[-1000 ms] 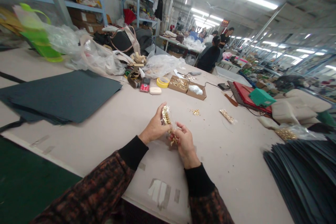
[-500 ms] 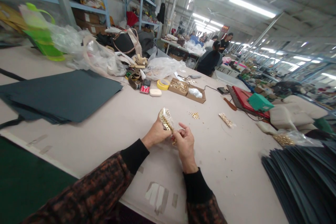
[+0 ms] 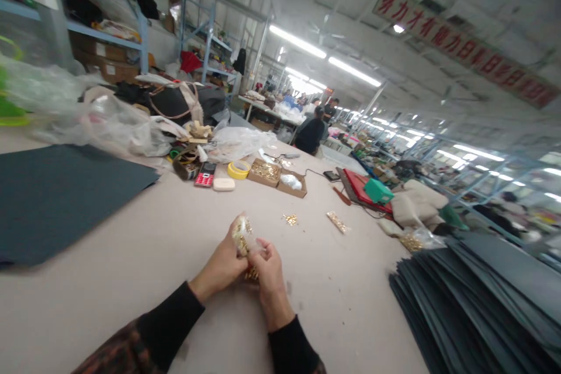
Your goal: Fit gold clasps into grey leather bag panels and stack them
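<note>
Gold metal pieces fill a clear plastic bag near the table's middle. Around the bag's left side, my left hand is closed. My right hand pinches the bag's plastic on the right, with more gold pieces showing between the hands. Beyond them lie a small loose pile of gold pieces and a narrow clear packet of gold pieces, neither touched by a hand.
Dark sheets lie at left, and a stack of dark panels at right. Farther back are a red phone, yellow tape, a cardboard box of gold pieces and a green box. A person sits far behind.
The view has swung up and to the right, so the table things appear farther left and lower. My right hand's fingers have closed in on the bag's plastic.
</note>
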`<state>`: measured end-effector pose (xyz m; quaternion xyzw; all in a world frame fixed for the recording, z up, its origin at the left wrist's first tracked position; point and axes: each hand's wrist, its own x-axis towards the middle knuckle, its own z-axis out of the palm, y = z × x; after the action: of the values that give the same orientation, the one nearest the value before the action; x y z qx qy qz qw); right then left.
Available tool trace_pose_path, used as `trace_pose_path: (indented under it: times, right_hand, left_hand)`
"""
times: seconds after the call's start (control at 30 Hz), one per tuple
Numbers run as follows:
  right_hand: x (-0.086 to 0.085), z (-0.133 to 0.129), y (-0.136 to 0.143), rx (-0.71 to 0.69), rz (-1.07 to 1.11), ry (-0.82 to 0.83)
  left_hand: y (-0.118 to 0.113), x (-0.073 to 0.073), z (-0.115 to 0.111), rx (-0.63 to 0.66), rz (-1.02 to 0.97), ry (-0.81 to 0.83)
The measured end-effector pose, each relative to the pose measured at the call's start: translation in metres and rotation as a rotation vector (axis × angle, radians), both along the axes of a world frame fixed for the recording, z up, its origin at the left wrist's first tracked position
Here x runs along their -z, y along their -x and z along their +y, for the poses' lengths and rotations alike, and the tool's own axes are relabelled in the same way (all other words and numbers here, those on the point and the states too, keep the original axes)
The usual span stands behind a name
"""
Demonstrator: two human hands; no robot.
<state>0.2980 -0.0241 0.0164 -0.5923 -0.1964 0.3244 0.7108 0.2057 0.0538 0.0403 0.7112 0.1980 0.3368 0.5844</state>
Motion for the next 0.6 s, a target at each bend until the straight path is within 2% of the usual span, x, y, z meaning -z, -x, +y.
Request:
trace_pose_path:
  times: [0.17,0.33,0.43,0.6]
  right_hand:
    - [0.002,0.007,-0.002,0.011,-0.016,0.004]
    - [-0.008,0.000,0.002,0.005,-0.242,0.018]
    - [-0.007,-0.001,0.002,0.012,-0.336,0.015]
    - [0.008,0.007,-0.002,0.041,-0.178,0.051]
  left_hand:
    - [-0.003,0.012,0.004,-0.032,-0.007,-0.229]
    - [-0.002,0.014,0.004,-0.019,0.013,-0.409]
    - [-0.001,0.013,0.003,-0.013,0.011,-0.415]
    - [-0.002,0.005,0.000,-0.073,0.030,-0.250]
